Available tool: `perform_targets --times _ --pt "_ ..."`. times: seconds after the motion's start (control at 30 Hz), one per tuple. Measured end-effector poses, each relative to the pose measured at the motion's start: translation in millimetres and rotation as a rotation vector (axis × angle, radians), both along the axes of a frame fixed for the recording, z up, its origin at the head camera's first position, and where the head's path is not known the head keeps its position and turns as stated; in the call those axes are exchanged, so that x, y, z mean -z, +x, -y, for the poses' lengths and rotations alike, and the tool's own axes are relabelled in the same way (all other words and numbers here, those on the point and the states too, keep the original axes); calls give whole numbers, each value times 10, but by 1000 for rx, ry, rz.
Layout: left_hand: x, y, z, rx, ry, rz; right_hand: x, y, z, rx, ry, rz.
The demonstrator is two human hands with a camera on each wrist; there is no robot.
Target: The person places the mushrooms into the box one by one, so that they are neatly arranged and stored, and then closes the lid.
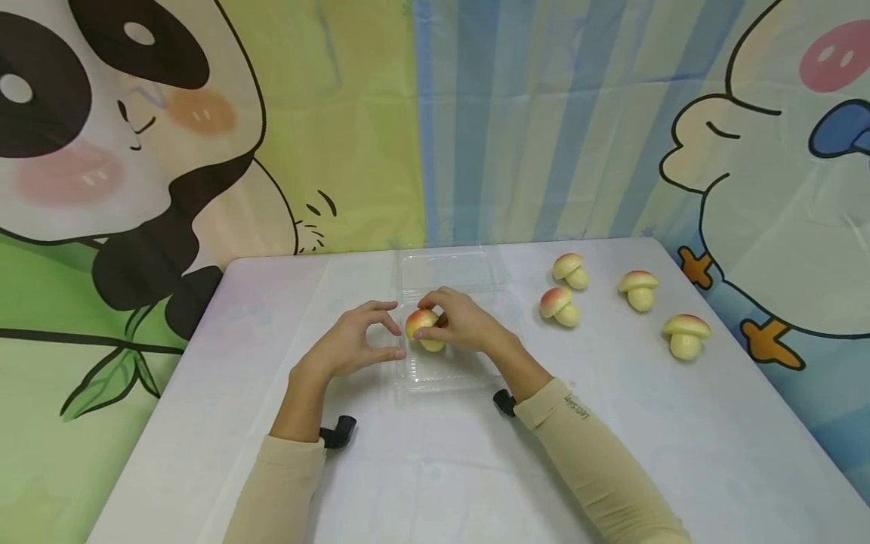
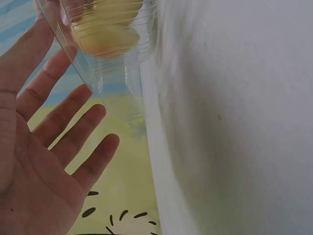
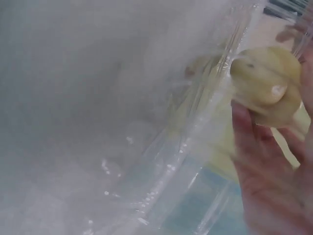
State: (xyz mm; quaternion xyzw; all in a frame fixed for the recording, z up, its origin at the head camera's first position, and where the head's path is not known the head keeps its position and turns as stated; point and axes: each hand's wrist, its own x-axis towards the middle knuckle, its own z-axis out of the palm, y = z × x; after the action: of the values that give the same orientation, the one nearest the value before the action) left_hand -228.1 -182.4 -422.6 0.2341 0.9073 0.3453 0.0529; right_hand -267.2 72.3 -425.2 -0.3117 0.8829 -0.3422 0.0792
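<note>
A toy mushroom point(image 1: 420, 323) with a red-yellow cap and pale stem is at the left side of a clear plastic box point(image 1: 451, 374). My right hand point(image 1: 465, 321) grips it between thumb and fingers, and the right wrist view shows the mushroom point(image 3: 266, 81) through the clear plastic. My left hand point(image 1: 350, 341) is beside the box's left edge, fingers spread and thumb apart. Through the box wall, the left wrist view shows the mushroom point(image 2: 107, 39) just past the left fingertips. Whether those fingertips touch the box is hard to tell.
The box's clear lid point(image 1: 448, 270) lies folded back toward the curtain. Several more toy mushrooms stand or lie to the right, among them one point(image 1: 560, 307) close to the box and one point(image 1: 686, 336) nearer the white table's point(image 1: 421, 483) right edge.
</note>
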Motion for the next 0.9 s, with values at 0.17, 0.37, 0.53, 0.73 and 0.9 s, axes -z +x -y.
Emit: perform_targets --times 0.17,0.37,0.53,0.73,0.9 --pt "-16 2 -13 4 3 -3 -10 -1 21 3 9 -13" --pt "-33 -9 -21 12 0 -6 12 -5 21 8 -3 -5" --pt "-23 -22 -11 16 -8 -12 31 15 35 11 1 -24" --pt "3 -14 7 9 -7 -6 46 23 53 0 43 -59" --pt "7 -7 9 8 -6 -3 18 32 42 3 67 -51"
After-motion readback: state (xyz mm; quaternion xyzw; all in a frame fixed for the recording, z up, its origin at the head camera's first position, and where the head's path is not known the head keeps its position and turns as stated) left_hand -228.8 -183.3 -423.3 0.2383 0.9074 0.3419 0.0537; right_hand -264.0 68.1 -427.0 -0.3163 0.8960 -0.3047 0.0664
